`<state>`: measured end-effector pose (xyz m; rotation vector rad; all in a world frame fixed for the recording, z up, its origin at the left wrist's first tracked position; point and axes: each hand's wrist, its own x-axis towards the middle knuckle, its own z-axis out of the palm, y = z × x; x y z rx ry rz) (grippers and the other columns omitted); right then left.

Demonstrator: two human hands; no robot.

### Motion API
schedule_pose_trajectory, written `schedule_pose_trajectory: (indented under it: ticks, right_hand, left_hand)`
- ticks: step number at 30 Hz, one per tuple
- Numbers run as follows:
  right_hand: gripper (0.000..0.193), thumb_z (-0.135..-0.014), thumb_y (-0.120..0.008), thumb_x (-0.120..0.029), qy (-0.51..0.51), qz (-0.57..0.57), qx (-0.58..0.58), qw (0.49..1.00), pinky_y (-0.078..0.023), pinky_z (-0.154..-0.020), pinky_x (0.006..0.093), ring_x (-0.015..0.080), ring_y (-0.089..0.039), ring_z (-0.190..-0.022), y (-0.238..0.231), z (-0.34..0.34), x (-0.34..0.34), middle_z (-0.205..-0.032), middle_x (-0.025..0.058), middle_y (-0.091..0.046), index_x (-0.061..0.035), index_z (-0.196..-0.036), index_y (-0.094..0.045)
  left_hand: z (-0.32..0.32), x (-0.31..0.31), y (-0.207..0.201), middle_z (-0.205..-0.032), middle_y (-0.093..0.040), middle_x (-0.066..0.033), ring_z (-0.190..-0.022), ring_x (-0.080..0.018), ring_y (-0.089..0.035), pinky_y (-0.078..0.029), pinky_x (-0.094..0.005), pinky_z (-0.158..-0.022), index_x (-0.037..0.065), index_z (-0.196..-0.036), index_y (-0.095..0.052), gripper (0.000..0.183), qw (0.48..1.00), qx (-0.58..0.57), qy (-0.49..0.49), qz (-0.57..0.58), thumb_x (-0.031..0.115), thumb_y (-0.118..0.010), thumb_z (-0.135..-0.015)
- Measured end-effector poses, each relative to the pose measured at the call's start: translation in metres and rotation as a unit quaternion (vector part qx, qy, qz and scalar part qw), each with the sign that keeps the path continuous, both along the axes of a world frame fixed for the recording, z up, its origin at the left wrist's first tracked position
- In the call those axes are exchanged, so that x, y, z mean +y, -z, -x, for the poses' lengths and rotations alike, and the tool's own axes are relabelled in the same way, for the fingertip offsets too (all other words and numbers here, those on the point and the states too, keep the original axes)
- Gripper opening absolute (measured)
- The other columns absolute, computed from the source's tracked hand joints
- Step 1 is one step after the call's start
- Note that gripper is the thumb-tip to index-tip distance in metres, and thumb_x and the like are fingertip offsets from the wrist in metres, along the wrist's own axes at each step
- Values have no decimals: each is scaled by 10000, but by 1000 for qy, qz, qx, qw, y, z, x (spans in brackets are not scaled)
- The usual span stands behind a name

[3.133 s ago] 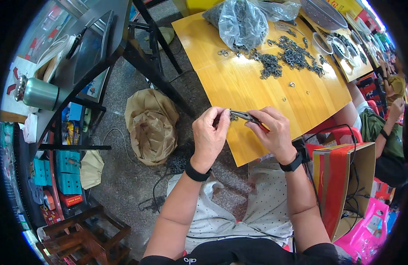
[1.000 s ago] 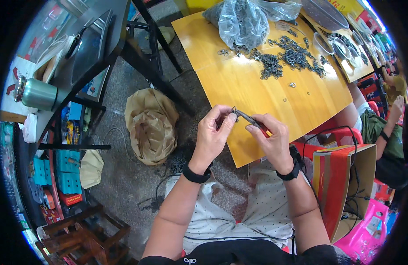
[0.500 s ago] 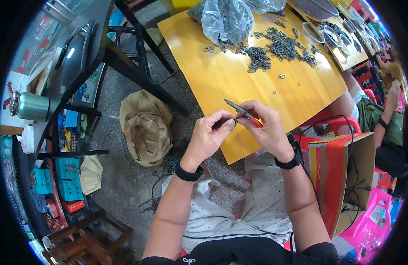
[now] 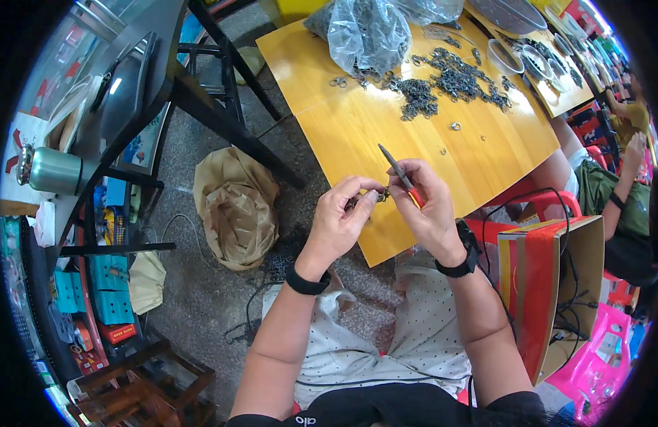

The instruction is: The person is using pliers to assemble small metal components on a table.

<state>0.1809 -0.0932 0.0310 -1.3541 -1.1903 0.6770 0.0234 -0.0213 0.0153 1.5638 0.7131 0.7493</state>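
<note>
My left hand pinches a small dark metal link piece between thumb and forefinger, over the near-left edge of the yellow wooden table. In my right hand is a pair of slim pliers with a grey nose and red handles. Their nose points up and away to the left, just off the link piece. My right fingertips are close beside the piece; whether they touch it I cannot tell. Most of what lies within the left fingers is hidden.
Dark metal clasps lie heaped on the table near a clear plastic bag. A few single rings are nearer. Left of the table, a brown paper-lined sack stands on the floor. An open carton sits by my right arm.
The pliers have turned more upright, their nose swinging right and away. My right hand has shifted slightly, and more of the small metal piece shows between the hands.
</note>
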Motion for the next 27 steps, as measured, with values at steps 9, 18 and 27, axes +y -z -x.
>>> schedule_pose_trajectory:
  ticks: [9,18,27]
  right_hand:
    - [211,-895,-621,41,61,-21,17,998,-513,-791,270,115,-625,-862,3,11,2,-903,65,-642,26,-1100,-574]
    - [231,-917,-636,27,94,-13,85,992,-503,-842,256,109,-611,-930,0,23,0,-970,50,-631,24,-1133,-554]
    - [224,-917,-648,16,100,-19,100,990,-497,-819,242,91,-592,-898,2,26,1,-959,33,-613,13,-1123,-558]
  left_hand:
    - [-5,-8,-13,-907,-656,-62,-748,-103,-600,-476,-247,-654,-6,-1016,-627,137,999,31,-21,-13,112,-645,-947]
    - [-8,-8,1,-893,-668,-78,-716,-101,-595,-483,-254,-636,-7,-1049,-604,155,999,-8,-15,-29,115,-632,-958]
    - [-12,-11,2,-867,-655,-32,-677,-57,-548,-454,-233,-604,2,-1014,-627,101,995,-71,-66,1,84,-628,-955]
